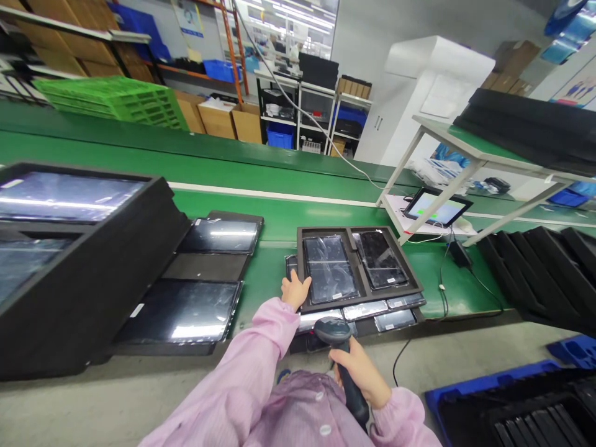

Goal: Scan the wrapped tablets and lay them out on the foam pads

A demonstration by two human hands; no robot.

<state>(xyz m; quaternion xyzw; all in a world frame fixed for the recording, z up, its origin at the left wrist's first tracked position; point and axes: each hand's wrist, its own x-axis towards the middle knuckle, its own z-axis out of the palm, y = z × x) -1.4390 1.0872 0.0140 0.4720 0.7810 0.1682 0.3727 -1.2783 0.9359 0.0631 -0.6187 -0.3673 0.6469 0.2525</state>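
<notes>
My left hand (pixel 294 292) is at the left rim of a black foam tray (pixel 358 264), its thumb over the rim and its fingers along the outer side. Two dark screen panels lie in this tray, a left panel (pixel 329 268) and a right panel (pixel 380 257), each with a small white label. Below it, another layer with labelled panels (pixel 365 310) sticks out toward me. My right hand (pixel 358 370) is wrapped round the handle of a dark barcode scanner (pixel 333 332). The scanner's head faces the lower panels, where a small red glow shows.
To the left stand a tall foam tray stack (pixel 107 273) and a lower tray with panels (pixel 186 310). A tablet (pixel 437 207) stands under a white-framed shelf (pixel 465 149) at right, with cables nearby. More foam trays (pixel 540 273) lean at far right, above a blue pallet (pixel 488 379).
</notes>
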